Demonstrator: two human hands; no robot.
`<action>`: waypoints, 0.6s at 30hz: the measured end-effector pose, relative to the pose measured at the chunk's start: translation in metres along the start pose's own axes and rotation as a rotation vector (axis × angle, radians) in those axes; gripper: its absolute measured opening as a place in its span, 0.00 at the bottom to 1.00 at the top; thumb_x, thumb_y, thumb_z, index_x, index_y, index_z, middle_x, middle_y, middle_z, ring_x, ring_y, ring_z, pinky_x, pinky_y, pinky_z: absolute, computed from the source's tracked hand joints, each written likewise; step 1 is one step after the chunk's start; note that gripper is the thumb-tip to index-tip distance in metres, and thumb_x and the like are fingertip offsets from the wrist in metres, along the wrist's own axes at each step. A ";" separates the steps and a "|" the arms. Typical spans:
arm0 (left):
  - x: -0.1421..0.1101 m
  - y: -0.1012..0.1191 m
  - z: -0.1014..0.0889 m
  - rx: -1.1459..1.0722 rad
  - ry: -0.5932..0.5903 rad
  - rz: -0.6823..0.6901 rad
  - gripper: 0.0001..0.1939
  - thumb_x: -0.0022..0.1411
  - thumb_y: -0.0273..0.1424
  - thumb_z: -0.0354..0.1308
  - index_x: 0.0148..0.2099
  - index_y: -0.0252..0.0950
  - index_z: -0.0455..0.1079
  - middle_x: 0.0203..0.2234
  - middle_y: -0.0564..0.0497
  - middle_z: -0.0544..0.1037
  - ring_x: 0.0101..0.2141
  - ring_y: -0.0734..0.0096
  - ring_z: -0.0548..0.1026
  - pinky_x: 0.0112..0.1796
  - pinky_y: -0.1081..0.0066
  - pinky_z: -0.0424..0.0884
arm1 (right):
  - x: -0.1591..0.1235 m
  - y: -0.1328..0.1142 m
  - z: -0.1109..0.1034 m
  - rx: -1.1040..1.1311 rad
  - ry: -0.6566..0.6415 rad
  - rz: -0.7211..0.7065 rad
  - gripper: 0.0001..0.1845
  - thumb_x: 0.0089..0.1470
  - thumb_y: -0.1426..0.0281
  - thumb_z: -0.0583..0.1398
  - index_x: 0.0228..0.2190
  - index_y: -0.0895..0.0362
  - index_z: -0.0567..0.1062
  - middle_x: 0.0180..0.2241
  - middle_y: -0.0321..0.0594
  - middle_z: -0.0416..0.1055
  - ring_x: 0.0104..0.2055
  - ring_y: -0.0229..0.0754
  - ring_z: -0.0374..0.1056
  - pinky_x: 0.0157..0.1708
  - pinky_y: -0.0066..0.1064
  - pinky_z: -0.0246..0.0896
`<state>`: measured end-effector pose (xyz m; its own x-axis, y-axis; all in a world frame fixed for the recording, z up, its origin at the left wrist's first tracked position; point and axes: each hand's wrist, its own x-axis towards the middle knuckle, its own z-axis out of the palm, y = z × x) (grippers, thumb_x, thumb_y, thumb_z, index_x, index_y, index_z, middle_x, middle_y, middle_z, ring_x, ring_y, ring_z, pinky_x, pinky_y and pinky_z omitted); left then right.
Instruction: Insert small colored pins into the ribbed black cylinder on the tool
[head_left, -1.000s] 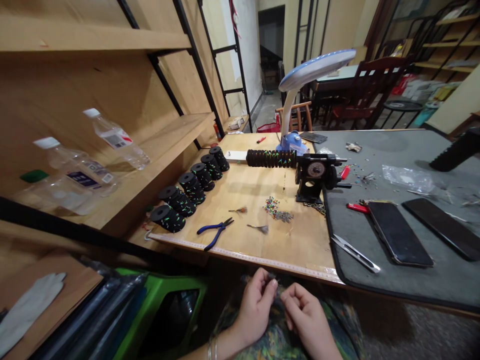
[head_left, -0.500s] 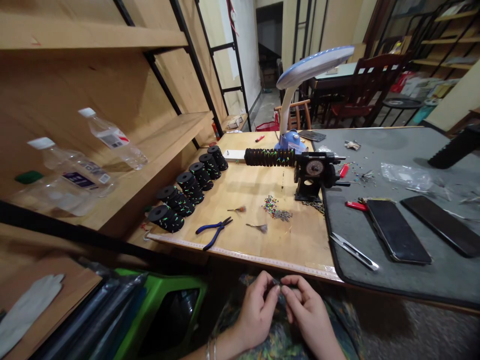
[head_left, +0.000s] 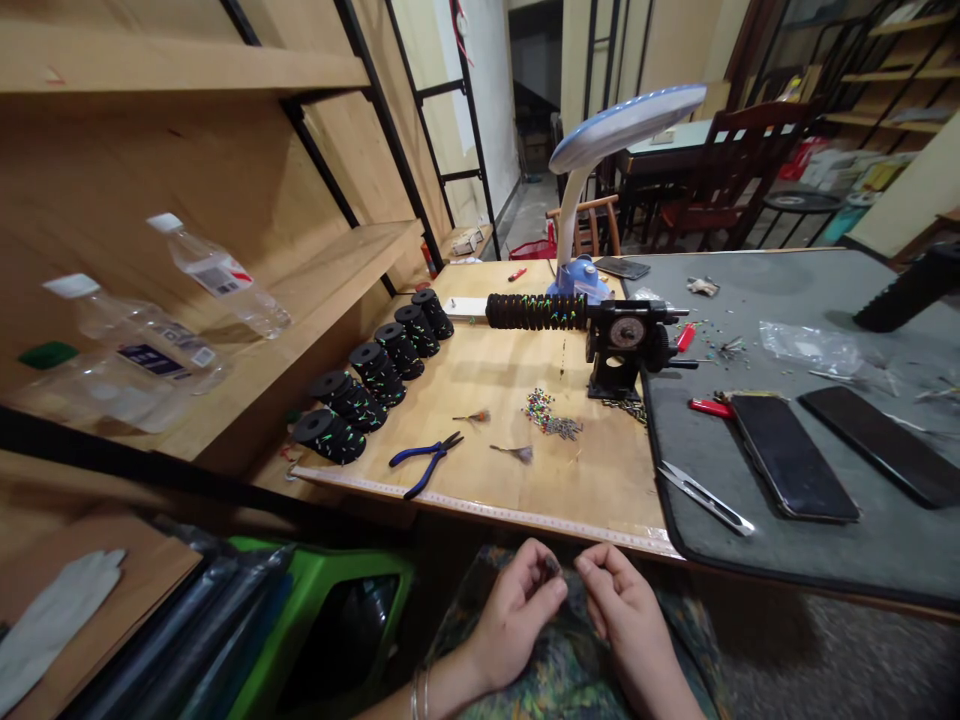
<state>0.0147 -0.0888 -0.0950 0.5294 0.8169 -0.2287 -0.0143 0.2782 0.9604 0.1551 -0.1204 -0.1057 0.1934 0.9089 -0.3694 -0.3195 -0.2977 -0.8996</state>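
Note:
My left hand point(head_left: 520, 608) is closed above my lap, just in front of the table edge. Something small and dark shows between its thumb and fingers, too small to name. To its right, a little apart, my right hand point(head_left: 616, 600) holds thumb and forefinger in a pinch; what is in it, if anything, is hidden. On the wooden table ahead lie blue-handled pliers point(head_left: 427, 462), two small feathery tufts, one grey point(head_left: 513, 453) and one orange-brown point(head_left: 472, 416), and a pile of coloured beads point(head_left: 541, 410) beside small metal pieces point(head_left: 564, 427).
A black hand-cranked winder point(head_left: 624, 340) carries a wrapped black roll point(head_left: 536, 311). Several black spools point(head_left: 330, 436) line the table's left side. A lamp point(head_left: 574, 215) stands behind. On the grey mat point(head_left: 697, 450) lie thread snips point(head_left: 706, 498) and two phones point(head_left: 793, 455).
My hands were together with fingertips meeting; now they are slightly apart, the right one having drawn off to the right. The table things stay where they were.

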 end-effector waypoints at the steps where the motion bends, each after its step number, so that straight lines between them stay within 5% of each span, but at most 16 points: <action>1: 0.000 0.003 0.000 -0.018 -0.023 -0.002 0.19 0.58 0.45 0.61 0.38 0.37 0.61 0.24 0.58 0.59 0.25 0.76 0.57 0.27 0.74 0.55 | -0.001 -0.001 0.000 0.003 -0.005 0.005 0.30 0.41 0.41 0.64 0.24 0.54 0.65 0.12 0.19 0.48 0.13 0.28 0.41 0.14 0.22 0.35; 5: 0.000 0.009 0.002 -0.013 -0.065 -0.041 0.23 0.50 0.38 0.68 0.40 0.38 0.59 0.21 0.62 0.53 0.23 0.78 0.53 0.24 0.75 0.51 | -0.002 0.000 0.001 0.027 -0.024 0.013 0.29 0.41 0.42 0.64 0.24 0.54 0.65 0.12 0.19 0.46 0.14 0.29 0.40 0.14 0.21 0.35; 11: 0.001 0.000 0.004 0.108 -0.015 0.010 0.13 0.57 0.34 0.61 0.37 0.37 0.59 0.23 0.60 0.57 0.23 0.77 0.53 0.25 0.74 0.52 | -0.001 0.003 0.004 0.018 -0.006 -0.014 0.29 0.43 0.42 0.64 0.25 0.54 0.64 0.12 0.19 0.47 0.14 0.28 0.39 0.14 0.21 0.35; 18: -0.001 -0.002 0.006 0.120 0.017 0.004 0.14 0.56 0.34 0.62 0.36 0.38 0.59 0.25 0.58 0.60 0.25 0.76 0.57 0.26 0.75 0.55 | -0.003 0.002 0.007 0.020 0.015 -0.043 0.29 0.43 0.41 0.63 0.25 0.54 0.64 0.12 0.19 0.48 0.14 0.28 0.40 0.14 0.21 0.35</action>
<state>0.0197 -0.0932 -0.0952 0.5149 0.8266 -0.2270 0.0860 0.2137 0.9731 0.1473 -0.1217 -0.1042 0.2211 0.9161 -0.3345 -0.3290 -0.2528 -0.9099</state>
